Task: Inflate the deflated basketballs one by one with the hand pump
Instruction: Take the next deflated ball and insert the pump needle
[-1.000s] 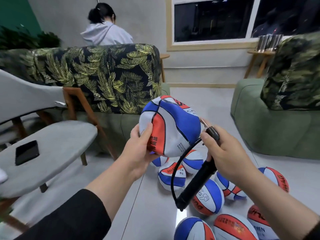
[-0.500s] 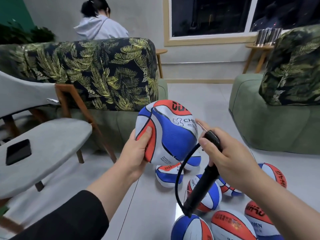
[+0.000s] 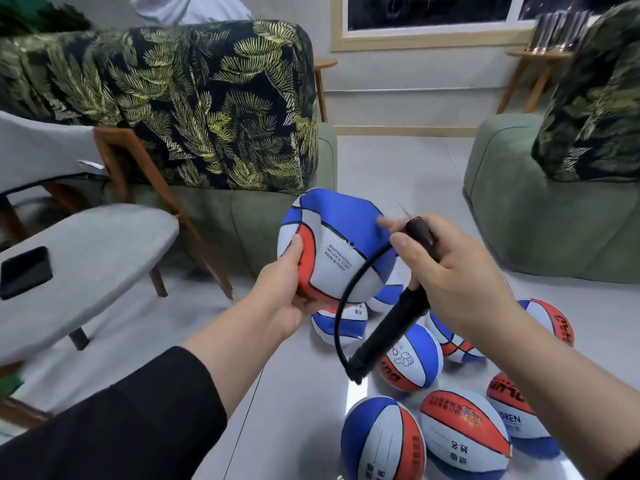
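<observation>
My left hand (image 3: pixel 285 294) grips a dented red, white and blue basketball (image 3: pixel 334 249) from below and the left, holding it up in mid-air. My right hand (image 3: pixel 453 271) grips the black hand pump (image 3: pixel 388 336), whose body slants down to the left. A black hose (image 3: pixel 349 299) loops from the pump's lower end up to a nozzle tip held between my thumb and fingers. A thin needle (image 3: pixel 403 210) points up just right of the ball, apart from it. Several more basketballs (image 3: pixel 464 434) lie on the floor below.
A leaf-patterned sofa (image 3: pixel 194 105) stands behind the ball and a green sofa (image 3: pixel 540 209) at the right. A grey chair (image 3: pixel 90 258) with a black phone (image 3: pixel 26 271) on its seat is at the left. A person in a grey hoodie (image 3: pixel 187 8) sits behind the sofa.
The held ball has been turned in my left hand, now showing its blue panel and small print. My view has tilted downward. The pump stays in my right hand.
</observation>
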A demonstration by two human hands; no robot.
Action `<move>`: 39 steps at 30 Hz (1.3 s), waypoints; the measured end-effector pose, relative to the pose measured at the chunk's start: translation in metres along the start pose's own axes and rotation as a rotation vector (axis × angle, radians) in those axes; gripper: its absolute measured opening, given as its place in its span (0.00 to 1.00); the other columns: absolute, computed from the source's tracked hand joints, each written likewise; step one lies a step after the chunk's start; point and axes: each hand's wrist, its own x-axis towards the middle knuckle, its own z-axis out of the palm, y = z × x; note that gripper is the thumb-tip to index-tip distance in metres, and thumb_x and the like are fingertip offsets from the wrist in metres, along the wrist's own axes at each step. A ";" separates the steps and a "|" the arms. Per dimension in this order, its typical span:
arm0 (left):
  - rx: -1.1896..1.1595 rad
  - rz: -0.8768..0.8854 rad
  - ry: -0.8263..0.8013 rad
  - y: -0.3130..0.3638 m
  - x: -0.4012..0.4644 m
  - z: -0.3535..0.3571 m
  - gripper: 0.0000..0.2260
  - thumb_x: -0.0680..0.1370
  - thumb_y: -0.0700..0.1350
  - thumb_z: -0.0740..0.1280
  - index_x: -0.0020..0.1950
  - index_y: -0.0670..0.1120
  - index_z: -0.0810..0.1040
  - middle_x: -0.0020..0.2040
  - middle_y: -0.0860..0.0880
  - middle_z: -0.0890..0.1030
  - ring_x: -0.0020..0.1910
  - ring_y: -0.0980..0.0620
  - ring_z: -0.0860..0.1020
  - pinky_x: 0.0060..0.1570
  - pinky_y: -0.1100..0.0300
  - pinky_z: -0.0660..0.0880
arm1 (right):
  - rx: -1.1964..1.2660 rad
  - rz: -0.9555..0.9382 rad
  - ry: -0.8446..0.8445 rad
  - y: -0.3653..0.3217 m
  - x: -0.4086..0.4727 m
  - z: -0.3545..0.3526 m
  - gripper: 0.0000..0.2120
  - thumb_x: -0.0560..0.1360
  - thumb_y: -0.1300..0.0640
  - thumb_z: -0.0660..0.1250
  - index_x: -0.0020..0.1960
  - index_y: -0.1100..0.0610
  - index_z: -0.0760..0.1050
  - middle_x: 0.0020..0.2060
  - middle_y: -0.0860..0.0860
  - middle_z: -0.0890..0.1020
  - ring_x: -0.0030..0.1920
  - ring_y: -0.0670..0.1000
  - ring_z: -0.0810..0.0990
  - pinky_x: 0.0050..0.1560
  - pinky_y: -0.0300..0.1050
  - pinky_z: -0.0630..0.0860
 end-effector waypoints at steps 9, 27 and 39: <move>-0.069 0.029 0.088 0.012 -0.005 -0.011 0.19 0.81 0.61 0.67 0.60 0.48 0.82 0.49 0.44 0.88 0.50 0.40 0.87 0.52 0.34 0.82 | -0.251 0.033 -0.253 -0.007 0.000 0.012 0.13 0.81 0.46 0.62 0.42 0.51 0.71 0.26 0.42 0.72 0.27 0.45 0.68 0.30 0.37 0.67; -0.058 0.135 0.182 0.028 -0.016 -0.044 0.20 0.81 0.60 0.68 0.65 0.48 0.80 0.52 0.46 0.88 0.42 0.46 0.88 0.33 0.47 0.83 | -0.397 0.028 -0.335 -0.021 0.009 0.050 0.17 0.80 0.38 0.56 0.44 0.51 0.69 0.30 0.48 0.73 0.31 0.49 0.70 0.38 0.51 0.73; 0.024 0.228 0.238 0.028 -0.013 -0.043 0.18 0.82 0.60 0.67 0.66 0.50 0.77 0.58 0.47 0.85 0.51 0.44 0.86 0.30 0.50 0.82 | -0.477 0.073 -0.400 -0.020 0.013 0.051 0.17 0.83 0.42 0.56 0.46 0.53 0.70 0.33 0.49 0.74 0.33 0.52 0.70 0.36 0.49 0.68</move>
